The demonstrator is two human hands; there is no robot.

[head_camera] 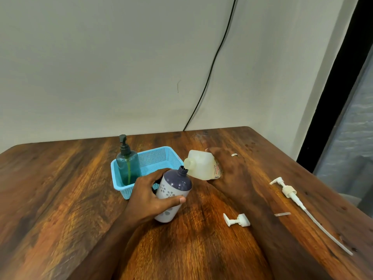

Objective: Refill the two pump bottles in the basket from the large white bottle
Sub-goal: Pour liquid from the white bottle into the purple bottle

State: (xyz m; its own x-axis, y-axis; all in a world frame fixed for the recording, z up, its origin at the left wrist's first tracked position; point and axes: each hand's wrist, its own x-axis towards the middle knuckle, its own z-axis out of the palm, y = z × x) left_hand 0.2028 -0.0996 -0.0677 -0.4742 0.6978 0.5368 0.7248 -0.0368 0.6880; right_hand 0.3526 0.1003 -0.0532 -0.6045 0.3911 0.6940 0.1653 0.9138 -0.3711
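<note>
— On the tabletop [70, 199], just in front of the blue basket [129, 188], which bottle is the left hand [150, 196] on?

— The grey-and-purple bottle [174, 190], pump off, neck open. Its grip is closed around the pale lower body: fingers curl over the far side, thumb lies across the near side. The bottle leans, neck up and to the right, base on the wood.

— And the right hand [226, 170]?

— It holds the large white bottle [201, 165] tipped on its side, palm and fingers wrapped around the labelled end. The open spout points left and down, touching the rim of the purple neck. I cannot tell whether liquid is running.

— What's in the basket?

— A teal pump bottle [128, 165] stands upright in its left end, dark pump still on.

— Anything loose?

— A short white pump head [237, 219] lies near the right forearm. A long white pump [290, 194] with its dip tube lies further right, beside a small strip [282, 214].
</note>
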